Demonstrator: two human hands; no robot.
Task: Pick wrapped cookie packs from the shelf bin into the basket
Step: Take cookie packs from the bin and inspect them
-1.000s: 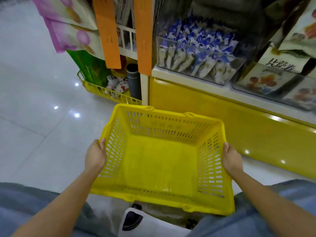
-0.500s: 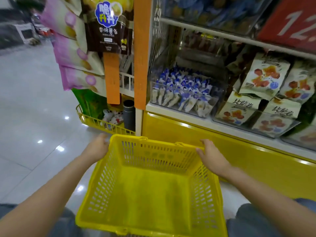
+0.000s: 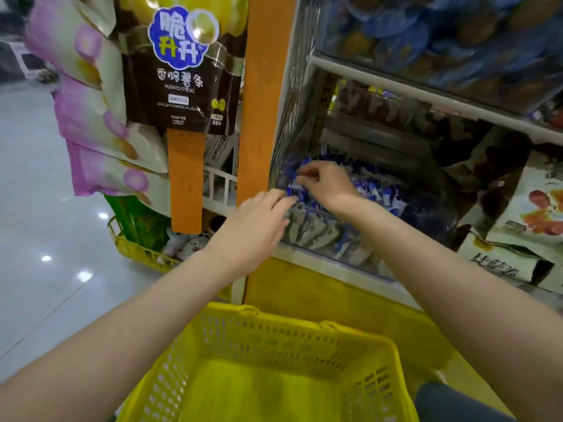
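Cookie packs [image 3: 375,193] in blue-and-white wrappers lie heaped in the clear shelf bin [image 3: 344,261]; our right hand [image 3: 323,184] is over the heap, fingers curled, pinching the top of one pack; our left hand [image 3: 255,228] hovers at the bin's front edge, fingers loosely extended, holding nothing; the yellow basket [image 3: 275,329] sits below, well apart from both hands.

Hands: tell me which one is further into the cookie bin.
The right hand, above the blue cookie packs inside the clear bin, fingers curled at them. The left hand only reaches the bin's front wall.
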